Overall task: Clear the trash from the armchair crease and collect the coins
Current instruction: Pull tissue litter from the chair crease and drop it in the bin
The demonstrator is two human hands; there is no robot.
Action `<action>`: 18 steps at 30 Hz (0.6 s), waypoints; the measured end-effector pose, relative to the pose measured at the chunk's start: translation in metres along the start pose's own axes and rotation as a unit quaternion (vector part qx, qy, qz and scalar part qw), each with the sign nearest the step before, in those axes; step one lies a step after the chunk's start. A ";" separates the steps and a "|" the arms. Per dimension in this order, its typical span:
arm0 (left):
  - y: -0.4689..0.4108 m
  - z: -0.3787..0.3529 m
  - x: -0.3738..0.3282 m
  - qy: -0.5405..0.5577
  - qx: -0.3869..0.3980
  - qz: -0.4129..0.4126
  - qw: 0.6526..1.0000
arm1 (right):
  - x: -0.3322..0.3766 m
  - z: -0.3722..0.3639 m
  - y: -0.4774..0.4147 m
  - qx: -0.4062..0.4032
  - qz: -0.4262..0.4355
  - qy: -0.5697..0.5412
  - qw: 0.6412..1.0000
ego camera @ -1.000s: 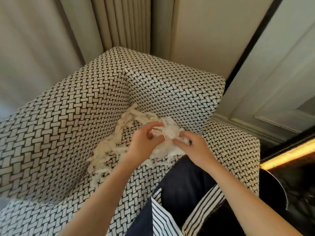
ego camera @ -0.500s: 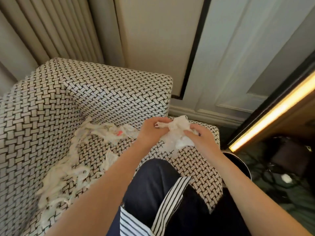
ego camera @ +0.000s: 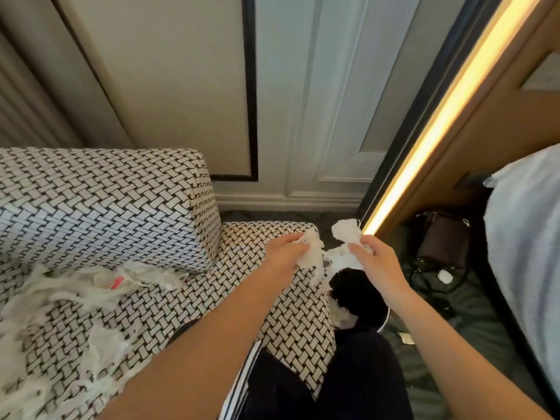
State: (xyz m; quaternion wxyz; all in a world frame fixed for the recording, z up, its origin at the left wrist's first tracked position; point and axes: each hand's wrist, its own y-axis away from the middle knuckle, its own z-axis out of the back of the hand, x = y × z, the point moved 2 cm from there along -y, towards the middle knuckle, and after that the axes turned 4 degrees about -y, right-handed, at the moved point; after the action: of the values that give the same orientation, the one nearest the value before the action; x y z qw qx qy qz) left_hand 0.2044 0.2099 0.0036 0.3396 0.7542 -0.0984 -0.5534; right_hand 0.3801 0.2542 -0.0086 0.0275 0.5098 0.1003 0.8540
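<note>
We've got both hands out past the seat's front corner. Our left hand [ego camera: 285, 253] pinches one end of the tissue wad [ego camera: 339, 257] and our right hand [ego camera: 375, 262] clenches the other. The wad stretches side to side between them, white, torn and stringy. Just below gapes the dark bin [ego camera: 363, 301], nearer the right hand, so a plain release should drop it in. Further left, more shredded paper [ego camera: 75, 286] lies along the armchair [ego camera: 121, 207] crease around a red scrap [ego camera: 116, 281]. No coins show.
</note>
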 end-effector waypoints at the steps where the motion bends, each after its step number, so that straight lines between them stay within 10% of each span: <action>1: -0.004 -0.012 0.003 -0.004 0.002 0.005 1.000 | -0.008 0.007 -0.004 -0.011 -0.012 -0.005 1.000; 18: -0.031 -0.103 0.007 0.036 0.111 0.093 0.989 | -0.091 0.040 -0.036 -0.050 -0.159 0.013 0.986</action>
State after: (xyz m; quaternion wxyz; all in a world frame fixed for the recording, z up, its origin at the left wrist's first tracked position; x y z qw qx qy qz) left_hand 0.2926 0.2707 -0.0054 0.3073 0.7939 -0.2167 -0.4779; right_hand 0.4571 0.2814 -0.0758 0.1872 0.4738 0.1382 0.8494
